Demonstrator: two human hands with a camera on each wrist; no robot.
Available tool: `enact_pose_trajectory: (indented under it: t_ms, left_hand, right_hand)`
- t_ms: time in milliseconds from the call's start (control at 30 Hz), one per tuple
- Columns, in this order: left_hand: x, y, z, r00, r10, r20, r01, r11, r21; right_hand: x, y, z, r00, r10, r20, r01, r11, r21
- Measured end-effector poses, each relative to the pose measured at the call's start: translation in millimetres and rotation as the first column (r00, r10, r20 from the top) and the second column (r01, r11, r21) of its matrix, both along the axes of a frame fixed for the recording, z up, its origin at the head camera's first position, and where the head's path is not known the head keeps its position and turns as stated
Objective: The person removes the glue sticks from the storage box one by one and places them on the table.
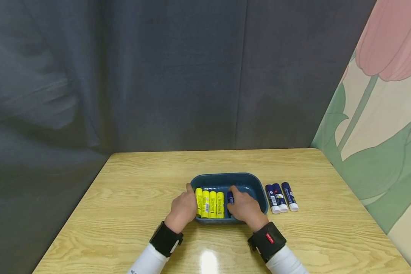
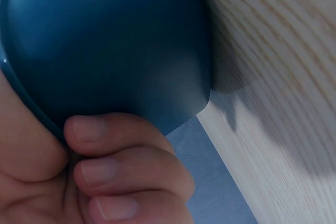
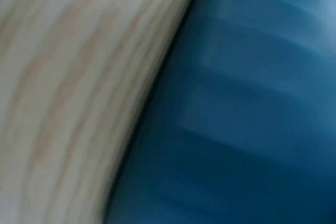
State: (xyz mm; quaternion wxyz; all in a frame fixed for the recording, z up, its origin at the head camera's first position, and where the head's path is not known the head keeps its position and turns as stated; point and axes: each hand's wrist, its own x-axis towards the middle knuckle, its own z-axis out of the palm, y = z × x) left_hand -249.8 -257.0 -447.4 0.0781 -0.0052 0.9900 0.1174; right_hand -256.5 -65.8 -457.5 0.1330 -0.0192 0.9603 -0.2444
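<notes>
A dark blue tray (image 1: 222, 177) sits on the table, and several yellow glue sticks (image 1: 212, 204) lie side by side in its left part. My left hand (image 1: 184, 207) grips the tray's left side. In the left wrist view its curled fingers (image 2: 123, 135) press the outer wall, with the thumb side at the rim. Inside the tray, my right hand (image 1: 246, 207) pinches a dark blue glue stick (image 1: 230, 198) between thumb and fingers, right of the yellow ones; its lower part is mostly hidden. The right wrist view shows only the tray's outer wall (image 3: 247, 103), blurred.
Three dark blue glue sticks with white ends lie right of the tray, two close together (image 1: 276, 198) and one slightly apart (image 1: 289, 196). The wooden table (image 1: 140, 190) meets a dark curtain (image 1: 178, 76) at the back and a tulip-painted wall (image 1: 380, 152) at right.
</notes>
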Motion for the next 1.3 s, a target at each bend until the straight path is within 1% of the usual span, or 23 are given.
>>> enact_pose_trajectory:
  t_ms: [333, 700, 900, 1067, 1167, 1300]
  left_hand:
    - [1.5, 0, 1.1, 1.0, -0.005, -0.011, 0.005, 1.0, 0.016]
    - [0.4, 0, -0.4, 1.0, 0.005, 0.0, -0.005, 1.0, 0.008]
    - [-0.1, 0, -0.9, 1.0, 0.011, 0.006, -0.011, 1.0, 0.014]
    - [0.2, -1, -2.0, 1.0, 0.0, -0.008, 0.0, 1.0, 0.015]
    - [0.3, -1, -2.2, 1.0, -0.005, -0.019, 0.006, 1.0, 0.016]
    - [0.9, -1, -1.2, 1.0, -0.003, -0.02, 0.003, 1.0, 0.022]
  right_hand:
    - [0.1, 0, -1.0, 1.0, -0.002, -0.012, 0.002, 1.0, 0.009]
    - [0.3, 0, -1.9, 1.0, 0.007, -0.03, -0.007, 1.0, 0.025]
    - [0.6, 2, -0.6, 0.995, 0.019, -0.096, -0.017, 0.999, 0.028]
    - [0.3, 4, 1.8, 0.989, 0.018, -0.148, -0.015, 1.0, 0.025]
    - [0.6, 7, 6.3, 0.983, 0.011, -0.181, -0.008, 1.0, 0.013]
    - [1.5, 15, 16.1, 0.973, -0.003, -0.23, -0.003, 1.0, -0.028]
